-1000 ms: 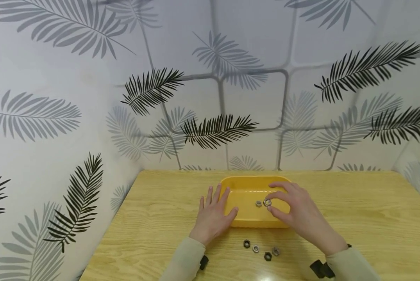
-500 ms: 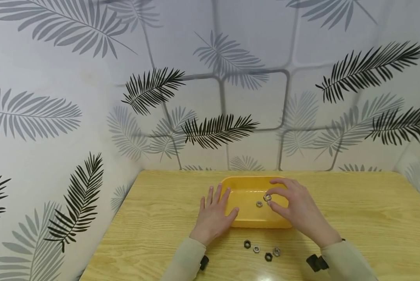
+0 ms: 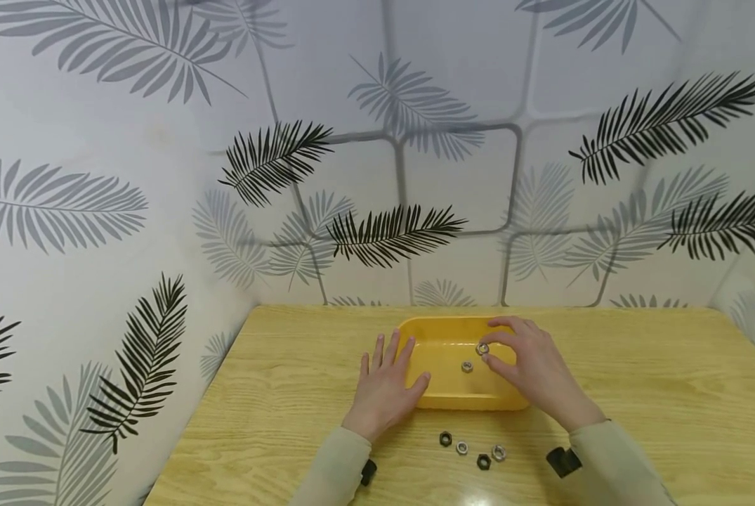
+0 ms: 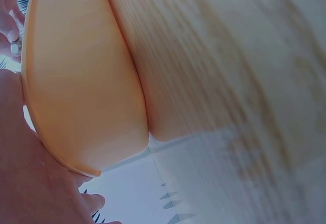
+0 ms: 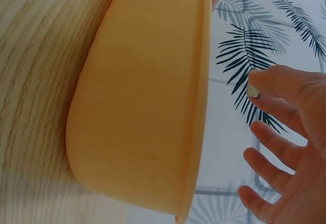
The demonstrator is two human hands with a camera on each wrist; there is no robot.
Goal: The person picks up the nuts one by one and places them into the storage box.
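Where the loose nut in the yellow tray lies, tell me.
In the head view, the loose nut lies near the middle of the yellow tray, left of the pinched nut in the right hand.

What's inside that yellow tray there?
One metal nut lies in the yellow tray; the right hand pinches another nut above it. Both ends are partly covered by that hand and the left hand, so anything beneath is hidden.

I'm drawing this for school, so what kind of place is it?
Probably an indoor work spot: there's a wood-grain table, metal nuts lying beside a yellow tray, and a leaf-patterned backdrop behind.
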